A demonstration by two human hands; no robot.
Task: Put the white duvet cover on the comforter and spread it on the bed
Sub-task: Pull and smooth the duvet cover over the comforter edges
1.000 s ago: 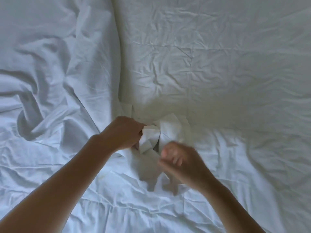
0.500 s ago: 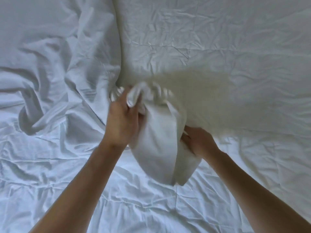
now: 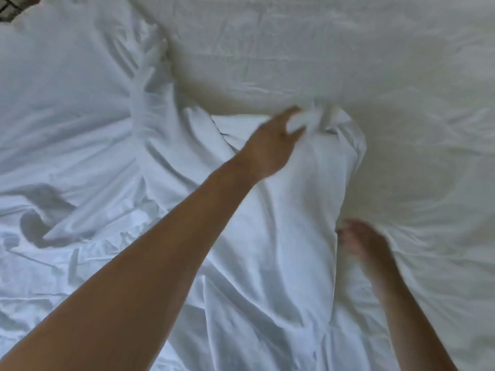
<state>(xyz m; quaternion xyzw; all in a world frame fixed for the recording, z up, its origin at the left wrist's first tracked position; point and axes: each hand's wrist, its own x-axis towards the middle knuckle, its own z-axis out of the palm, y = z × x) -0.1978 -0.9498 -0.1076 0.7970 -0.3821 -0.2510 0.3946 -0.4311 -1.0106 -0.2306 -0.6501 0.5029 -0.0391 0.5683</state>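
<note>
Head view, looking down onto a bed covered in white bedding. The white duvet cover (image 3: 80,103) lies rumpled across the left and lower part of the frame, bluish-white, with deep folds and a shadowed hollow near the left edge. The comforter (image 3: 348,54) spreads flatter across the top and right side, a slightly creamier white with fine creases.

The left hand (image 3: 270,145) reaches forward from the lower left on a long bare forearm. Its fingers (image 3: 290,113) are curled round a bunched corner of white fabric, gripping it at the line where the two layers meet. From that bunch a long fold of the cover hangs back toward the camera, running down the middle of the frame.

The right hand (image 3: 364,245) sits lower and to the right, at the right edge of that hanging fold, touching the fabric. It is motion-blurred; its fingers appear bent against the cloth, but whether they hold it cannot be told.

In the top left corner a small dark patch (image 3: 10,6) shows beyond the edge of the bedding.
</note>
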